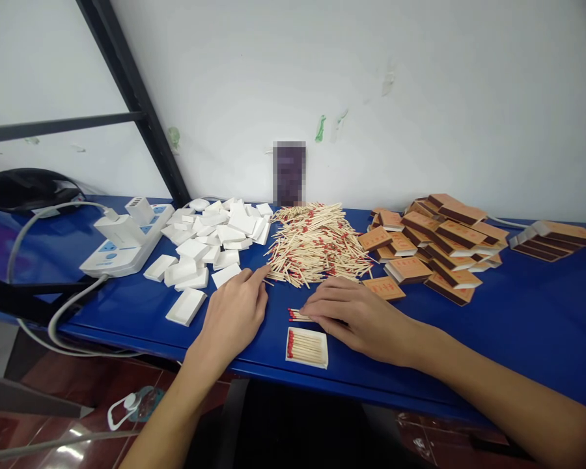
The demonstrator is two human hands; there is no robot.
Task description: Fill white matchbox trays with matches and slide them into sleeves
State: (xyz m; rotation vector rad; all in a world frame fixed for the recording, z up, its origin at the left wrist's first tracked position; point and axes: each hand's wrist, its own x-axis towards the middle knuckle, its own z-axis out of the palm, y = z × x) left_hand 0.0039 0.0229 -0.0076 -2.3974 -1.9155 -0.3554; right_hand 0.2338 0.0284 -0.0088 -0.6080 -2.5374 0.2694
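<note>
A large pile of red-tipped matches (317,244) lies at the middle of the blue table. My left hand (237,306) rests at the pile's left front edge, index finger stretched out to the matches and its other fingers partly hidden. My right hand (356,319) is closed over a short row of matches (297,315), fingertips on their plain ends, red heads pointing left. Just in front of that row sits a white matchbox tray (306,362) with a layer of matches lined up in it, heads to the left.
White matchbox trays (188,306) are heaped left of the matches. Orange matchbox sleeves (449,247) are stacked at the right, with more sleeves (554,240) beyond. A power strip (112,257) with plugs and cables stands at the left, by a black metal frame (144,111). A blurred dark object (290,172) stands against the wall.
</note>
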